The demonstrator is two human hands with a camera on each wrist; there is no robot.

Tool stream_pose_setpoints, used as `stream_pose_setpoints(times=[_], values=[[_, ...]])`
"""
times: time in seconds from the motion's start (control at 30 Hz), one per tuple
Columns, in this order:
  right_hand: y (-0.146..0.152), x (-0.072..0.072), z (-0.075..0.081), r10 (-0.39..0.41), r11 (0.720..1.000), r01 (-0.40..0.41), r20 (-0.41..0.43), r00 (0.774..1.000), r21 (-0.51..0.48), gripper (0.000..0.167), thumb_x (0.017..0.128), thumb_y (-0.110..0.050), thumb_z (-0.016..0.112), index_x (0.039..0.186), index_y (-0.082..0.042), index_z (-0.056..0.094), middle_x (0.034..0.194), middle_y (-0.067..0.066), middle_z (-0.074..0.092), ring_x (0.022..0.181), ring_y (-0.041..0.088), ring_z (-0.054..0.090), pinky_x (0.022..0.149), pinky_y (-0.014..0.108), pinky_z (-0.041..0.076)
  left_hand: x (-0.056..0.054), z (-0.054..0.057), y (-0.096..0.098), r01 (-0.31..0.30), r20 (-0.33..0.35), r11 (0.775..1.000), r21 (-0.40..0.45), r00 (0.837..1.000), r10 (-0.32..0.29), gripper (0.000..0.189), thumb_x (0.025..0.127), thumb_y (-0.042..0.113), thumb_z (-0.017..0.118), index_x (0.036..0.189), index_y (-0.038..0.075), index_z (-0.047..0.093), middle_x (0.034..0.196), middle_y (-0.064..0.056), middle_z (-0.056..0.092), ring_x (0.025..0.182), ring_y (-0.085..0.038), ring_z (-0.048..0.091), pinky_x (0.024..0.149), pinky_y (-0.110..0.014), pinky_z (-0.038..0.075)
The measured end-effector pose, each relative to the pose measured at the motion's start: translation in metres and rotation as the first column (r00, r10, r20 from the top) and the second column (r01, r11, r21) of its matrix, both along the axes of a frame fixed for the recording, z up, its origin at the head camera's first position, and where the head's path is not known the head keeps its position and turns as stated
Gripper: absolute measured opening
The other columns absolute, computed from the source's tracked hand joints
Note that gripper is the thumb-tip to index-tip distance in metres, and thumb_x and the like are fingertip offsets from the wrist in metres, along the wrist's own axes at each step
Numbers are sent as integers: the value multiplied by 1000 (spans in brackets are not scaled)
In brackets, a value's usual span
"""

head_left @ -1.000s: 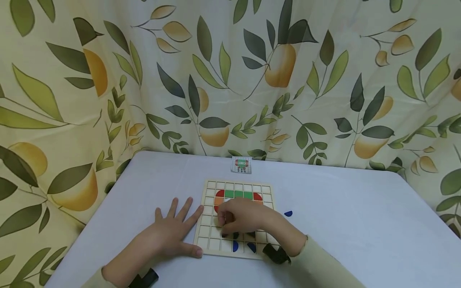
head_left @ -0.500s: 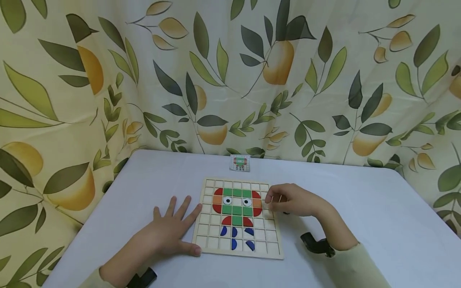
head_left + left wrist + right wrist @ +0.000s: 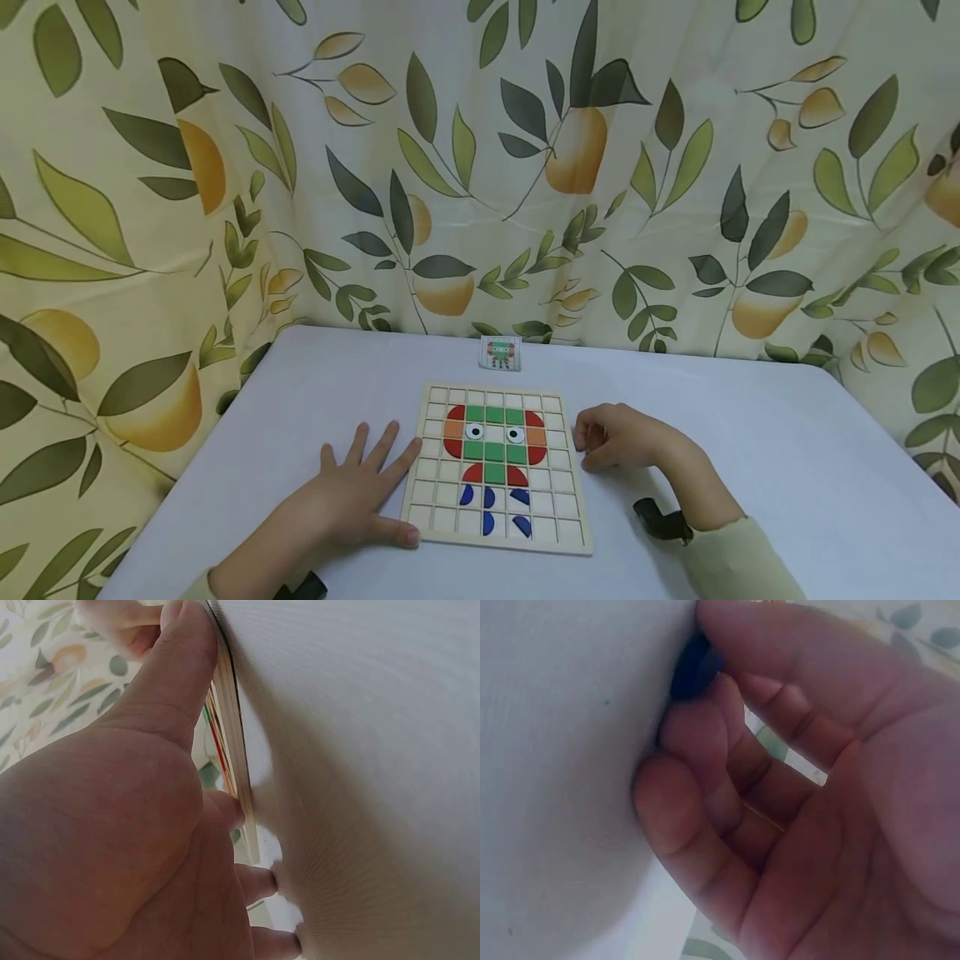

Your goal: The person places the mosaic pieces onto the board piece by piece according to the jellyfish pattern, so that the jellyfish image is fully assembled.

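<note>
A square wooden grid board [image 3: 562,504] lies on the white table, its tiles forming a figure with a green, red and orange head and two eye tiles [image 3: 475,432]. Several blue half-round tiles [image 3: 489,523] lie in the lower cells. My left hand [image 3: 356,496] is spread flat at the board's left side, thumb and a fingertip right at its edge. To the right of the board, my right hand [image 3: 633,437] is low at the table with curled fingers. In the right wrist view it pinches a blue half-round tile [image 3: 695,669] between thumb and fingertips; the hand hides this tile in the head view.
Behind the board, near the table's far edge, lies a small picture card [image 3: 500,353] showing a similar coloured figure. A curtain [image 3: 480,167] printed with leaves and fruit hangs behind the white-covered table [image 3: 750,467].
My right hand has moved from over the board's lower cells to the table on the right, where it now pinches the blue tile that lay there. The left hand stays put.
</note>
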State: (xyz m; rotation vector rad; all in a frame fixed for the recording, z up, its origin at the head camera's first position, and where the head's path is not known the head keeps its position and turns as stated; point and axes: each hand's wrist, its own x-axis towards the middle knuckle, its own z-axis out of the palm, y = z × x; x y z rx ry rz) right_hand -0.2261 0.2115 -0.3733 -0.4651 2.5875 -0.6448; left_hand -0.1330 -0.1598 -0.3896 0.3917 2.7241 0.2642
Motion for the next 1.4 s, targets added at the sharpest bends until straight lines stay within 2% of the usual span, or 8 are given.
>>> stream_pose_setpoints(times=[0.2, 0.43, 0.6, 0.77, 0.9, 1.03, 1.17, 1.4], values=[[-2, 2, 0, 35, 999, -35, -22, 999, 11, 18, 80, -5, 76, 86, -15, 61, 73, 2, 55, 70, 18, 53, 60, 31, 42, -1, -3, -1, -2, 2, 1000, -5, 1000, 2, 117, 63, 83, 67, 159, 31, 26, 168, -11, 11, 150, -51, 2, 101, -85, 6], [2, 0, -1, 63, 998, -63, 3, 998, -20, 12, 86, -3, 66, 87, -13, 62, 73, 1, 55, 69, 17, 54, 60, 30, 43, 0, -3, 0, 8, -9, 1000, -10, 1000, -8, 117, 63, 84, 67, 159, 32, 25, 168, -11, 11, 150, -52, 3, 100, -85, 6], [2, -1, 0, 114, 991, -116, -28, 993, -68, 10, 89, -4, 63, 87, -13, 63, 75, 0, 55, 73, 17, 54, 61, 29, 44, 0, -3, 1, 2, -2, 1000, -11, 1000, -2, 117, 63, 83, 68, 159, 32, 26, 168, -10, 11, 150, -52, 3, 100, -85, 6], [-6, 2, 5, 183, 968, -189, -52, 982, -167, 8, 92, -6, 60, 89, -12, 65, 83, -1, 58, 77, 17, 53, 62, 28, 44, 0, -4, 1, -4, 9, 1000, -10, 1000, 4, 117, 62, 82, 69, 159, 32, 26, 168, -10, 11, 150, -51, 2, 100, -85, 5], [-18, 8, 11, 228, 943, -242, -87, 970, -231, 9, 93, -6, 59, 93, -10, 67, 86, -2, 62, 79, 17, 54, 65, 28, 46, 0, -5, 1, -10, 15, 1000, -12, 1000, 10, 117, 62, 82, 69, 159, 32, 26, 168, -10, 10, 150, -51, 2, 100, -85, 5], [-34, 15, 15, 245, 930, -275, -149, 958, -245, 6, 94, -8, 61, 94, -12, 66, 85, -5, 63, 80, 15, 57, 68, 28, 50, 0, -5, 1, -12, 9, 1000, -16, 1000, 12, 117, 62, 83, 68, 159, 32, 26, 168, -10, 10, 150, -51, 1, 101, -84, 5], [-54, 23, 15, 263, 924, -297, -166, 951, -242, 3, 94, -12, 66, 95, -15, 66, 85, -9, 63, 79, 12, 57, 69, 27, 51, -2, -4, 0, 0, -9, 1000, -23, 1000, 0, 117, 63, 84, 66, 159, 32, 25, 168, -10, 10, 150, -52, 2, 101, -84, 6], [-91, 43, 10, 369, 890, -410, -213, 905, -199, 11, 92, -15, 70, 89, -25, 68, 79, -17, 63, 71, 5, 54, 65, 23, 49, -2, -4, 0, 15, -18, 1000, -24, 1000, -15, 116, 65, 84, 65, 159, 33, 23, 168, -10, 8, 150, -51, 1, 102, -84, 6]])
